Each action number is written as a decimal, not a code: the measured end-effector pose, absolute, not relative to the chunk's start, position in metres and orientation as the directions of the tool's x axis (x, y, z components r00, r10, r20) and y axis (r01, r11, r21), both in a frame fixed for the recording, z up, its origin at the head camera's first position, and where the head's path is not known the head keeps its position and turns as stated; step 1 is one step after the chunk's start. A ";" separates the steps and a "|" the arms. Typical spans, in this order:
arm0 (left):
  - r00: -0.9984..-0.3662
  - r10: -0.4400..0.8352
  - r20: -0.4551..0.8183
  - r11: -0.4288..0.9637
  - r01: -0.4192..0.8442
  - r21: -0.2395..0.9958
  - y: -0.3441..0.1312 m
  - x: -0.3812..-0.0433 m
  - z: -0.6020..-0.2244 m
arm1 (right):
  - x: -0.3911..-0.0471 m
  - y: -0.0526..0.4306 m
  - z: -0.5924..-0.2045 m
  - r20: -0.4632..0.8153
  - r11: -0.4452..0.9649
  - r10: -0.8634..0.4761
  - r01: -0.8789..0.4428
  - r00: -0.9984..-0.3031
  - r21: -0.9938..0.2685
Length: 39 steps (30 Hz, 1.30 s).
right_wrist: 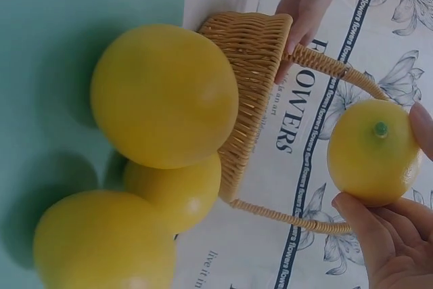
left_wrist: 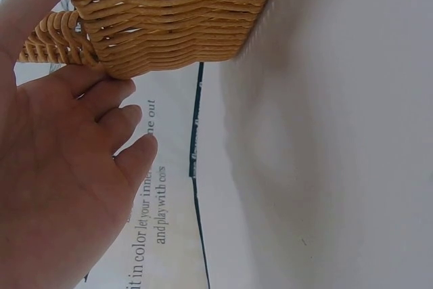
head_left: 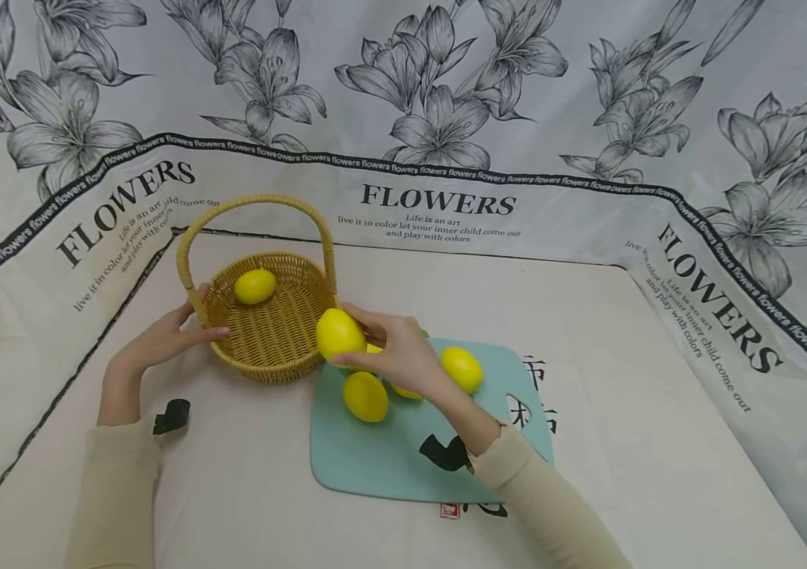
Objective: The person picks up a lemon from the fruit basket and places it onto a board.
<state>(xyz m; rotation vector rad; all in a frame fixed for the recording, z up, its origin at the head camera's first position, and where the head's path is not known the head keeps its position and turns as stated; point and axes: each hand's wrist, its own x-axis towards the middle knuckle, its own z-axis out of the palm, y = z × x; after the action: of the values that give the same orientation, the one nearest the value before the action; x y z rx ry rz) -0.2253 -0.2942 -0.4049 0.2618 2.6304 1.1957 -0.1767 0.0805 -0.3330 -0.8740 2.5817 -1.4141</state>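
My left hand [head_left: 161, 336] grips the left rim of a round wicker basket [head_left: 271, 371] beside its handle base, thumb over the rim; the left wrist view shows the other fingers against the outer weave [left_wrist: 169, 32]. One yellow lemon [head_left: 255, 286] lies inside the basket, toward the back left. Between thumb and fingertips, my right hand [head_left: 403, 356] pinches another lemon [head_left: 341, 336] by the basket's right rim. That lemon's small green stem end [right_wrist: 381, 129] faces the right wrist camera. Several more lemons [head_left: 365, 397] rest on a light green cutting board [head_left: 389, 470], some partly hidden behind the right hand.
The basket's tall arched handle [head_left: 261, 201] rises above its opening. A pale cloth with dark printed characters [head_left: 534, 370] covers the table under the board. Floral printed fabric [head_left: 439, 213] encloses the back and sides. Black pieces [head_left: 171, 416] sit at both wrists.
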 end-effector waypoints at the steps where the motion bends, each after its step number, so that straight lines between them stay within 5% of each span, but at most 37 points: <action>1: -0.955 0.260 -0.142 0.648 0.064 0.759 -0.294 -0.225 -0.405 | -0.176 0.082 -0.334 0.200 0.419 -0.508 -0.443 -0.838 -0.792; 39: -0.952 0.260 -0.163 0.648 0.048 0.760 -0.292 -0.227 -0.405 | -0.139 0.140 -0.353 0.116 0.504 -0.434 -0.347 -0.893 -0.791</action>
<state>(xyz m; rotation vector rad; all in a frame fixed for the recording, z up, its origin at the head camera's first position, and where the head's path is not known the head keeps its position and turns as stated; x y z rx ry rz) -0.2273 -0.2922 -0.4045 0.2490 2.6114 1.1927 -0.1386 0.1404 -0.3528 -0.6878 2.6386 -1.3531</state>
